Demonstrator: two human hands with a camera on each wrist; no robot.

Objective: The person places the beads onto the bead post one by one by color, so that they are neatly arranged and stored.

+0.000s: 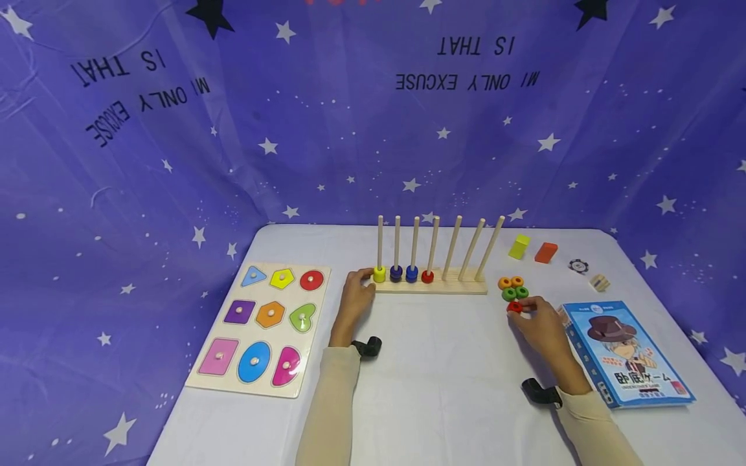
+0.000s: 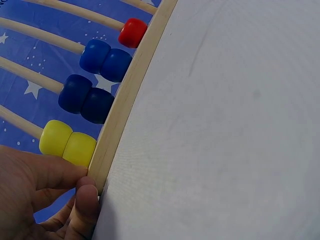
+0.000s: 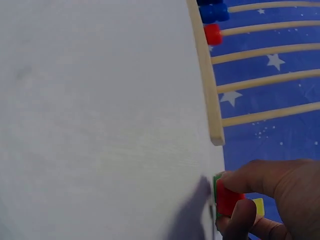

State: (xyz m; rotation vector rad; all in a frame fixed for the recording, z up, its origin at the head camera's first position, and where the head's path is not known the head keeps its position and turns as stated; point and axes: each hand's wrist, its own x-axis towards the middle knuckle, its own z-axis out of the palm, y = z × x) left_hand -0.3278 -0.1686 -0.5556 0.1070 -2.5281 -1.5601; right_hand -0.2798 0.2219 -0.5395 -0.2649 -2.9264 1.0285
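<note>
Your left hand (image 1: 356, 299) pinches the rack (image 1: 431, 289) at one end; right of it, your right hand (image 1: 540, 325) pinches a red bead (image 3: 229, 197).

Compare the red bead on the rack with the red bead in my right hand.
The racked bead is threaded on a peg; the held bead is off the pegs. No hand touches the racked bead, while your right hand pinches the held bead. Both are red.

There are twelve beads (image 1: 428, 277), seven pegs (image 1: 452, 249), nine puzzle pieces (image 1: 271, 317), two coloured blocks (image 1: 546, 252), one chip (image 1: 579, 266) and one box (image 1: 632, 359).
</note>
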